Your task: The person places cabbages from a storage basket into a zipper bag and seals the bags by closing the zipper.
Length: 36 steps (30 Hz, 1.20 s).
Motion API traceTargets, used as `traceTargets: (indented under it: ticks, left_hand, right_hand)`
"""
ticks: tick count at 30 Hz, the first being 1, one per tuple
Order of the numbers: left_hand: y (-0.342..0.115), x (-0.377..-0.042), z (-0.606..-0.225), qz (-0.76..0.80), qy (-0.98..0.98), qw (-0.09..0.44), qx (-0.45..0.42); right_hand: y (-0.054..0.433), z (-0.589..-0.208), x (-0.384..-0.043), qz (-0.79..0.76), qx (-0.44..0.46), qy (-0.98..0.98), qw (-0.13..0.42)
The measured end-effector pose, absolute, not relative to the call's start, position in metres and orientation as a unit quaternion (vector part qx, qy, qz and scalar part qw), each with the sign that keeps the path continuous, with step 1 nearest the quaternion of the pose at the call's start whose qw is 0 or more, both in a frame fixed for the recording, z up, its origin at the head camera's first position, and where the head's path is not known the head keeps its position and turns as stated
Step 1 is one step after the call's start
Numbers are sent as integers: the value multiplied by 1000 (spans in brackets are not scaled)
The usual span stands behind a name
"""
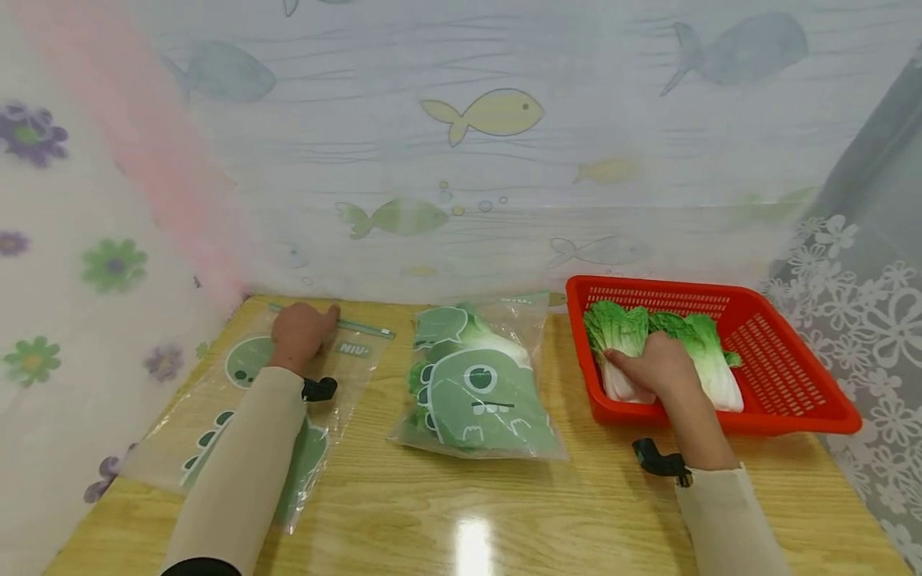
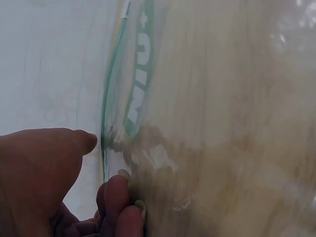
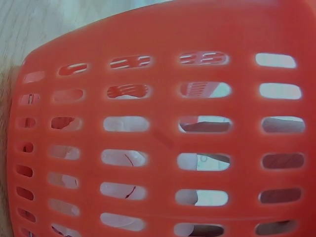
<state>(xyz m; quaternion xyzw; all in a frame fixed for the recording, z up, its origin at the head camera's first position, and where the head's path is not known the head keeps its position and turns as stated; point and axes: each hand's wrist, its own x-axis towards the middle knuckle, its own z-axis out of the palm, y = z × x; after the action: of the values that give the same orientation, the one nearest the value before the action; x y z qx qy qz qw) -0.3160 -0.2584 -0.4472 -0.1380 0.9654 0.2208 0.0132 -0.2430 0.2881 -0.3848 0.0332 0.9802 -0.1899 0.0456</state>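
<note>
Cream left sleeve (image 1: 241, 464) and right sleeve (image 1: 727, 520) reach in from the lower edge over a pale yellow wood-grain table (image 1: 403, 512), which carries a white patch of glare (image 1: 473, 548) near its front. White cloth (image 1: 612, 48) printed with fish, bubbles and wavy lines hangs behind the table. Flowered cloth (image 1: 72, 320) covers the left side beside a pink band (image 1: 151, 160), and grey fabric with white lace flowers (image 1: 879, 360) drops on the right.

At the left, a clear zip bag (image 1: 216, 408) with green dinosaur print lies flat on the wood. The left hand (image 1: 304, 330) is at its green zip edge, fingers curled and thumb held apart from them; the wrist view is dim, and I cannot tell whether they pinch the film.

A filled bag (image 1: 479, 392) of the same print, leafy green inside, lies mid-table. Right of it sits a red slotted basket (image 1: 792, 360). Inside, the right hand (image 1: 663, 364) grips the left cabbage (image 1: 621, 330), thumb across its front, the other fingers bent down along its right side. A second cabbage (image 1: 713, 360) lies just beside it.
</note>
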Motion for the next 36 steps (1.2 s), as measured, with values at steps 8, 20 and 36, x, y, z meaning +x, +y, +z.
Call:
traceTargets:
  ticks: [8,20,36]
  left_hand:
    - [-257,-323,-447,216,960,42,-173]
    - [-245,-314,-428,223,963,77,-130]
    - [-259,-310,-434,314,944,68,-75]
  right_hand:
    - [289,-385,-244,-189,32,981,40]
    - [287,-386,-244,-181,35,982,38]
    - [287,-387,-245,-194,38,980,28]
